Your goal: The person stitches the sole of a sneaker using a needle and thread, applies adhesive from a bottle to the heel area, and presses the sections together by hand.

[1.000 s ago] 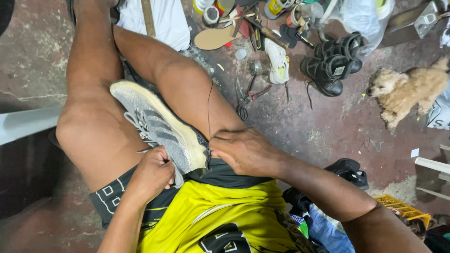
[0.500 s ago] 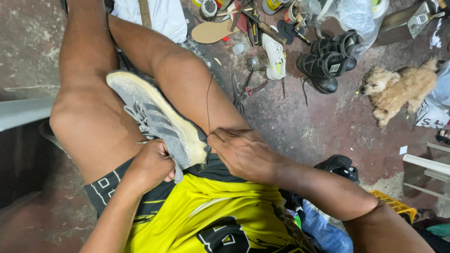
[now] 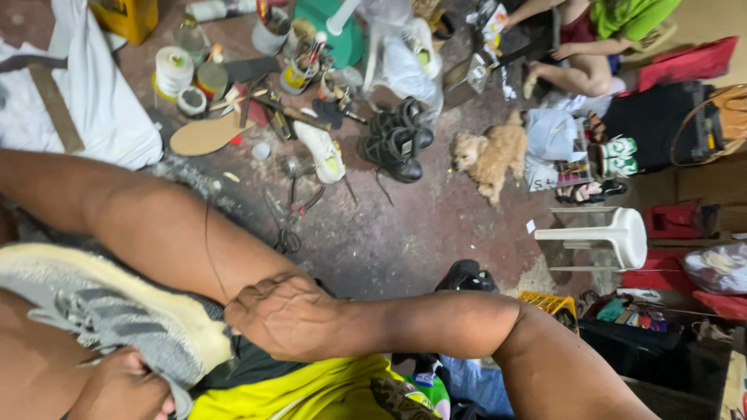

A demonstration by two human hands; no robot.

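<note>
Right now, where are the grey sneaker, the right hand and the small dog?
grey sneaker [image 3: 101, 311]: head view, on its knitted grey side above the pale sole.
right hand [image 3: 284, 315]: head view, on the back of the hand.
small dog [image 3: 494, 155]: head view, on its tan back.

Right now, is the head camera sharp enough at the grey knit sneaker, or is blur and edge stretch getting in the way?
Head view: grey knit sneaker reasonably sharp, evenly lit, no glare; right hand clear against the sole's heel end; left hand cut by the bottom edge; thin dark thread only faintly visible; wide-angle stretch bends the edges; small tan dog slightly soft.
</note>
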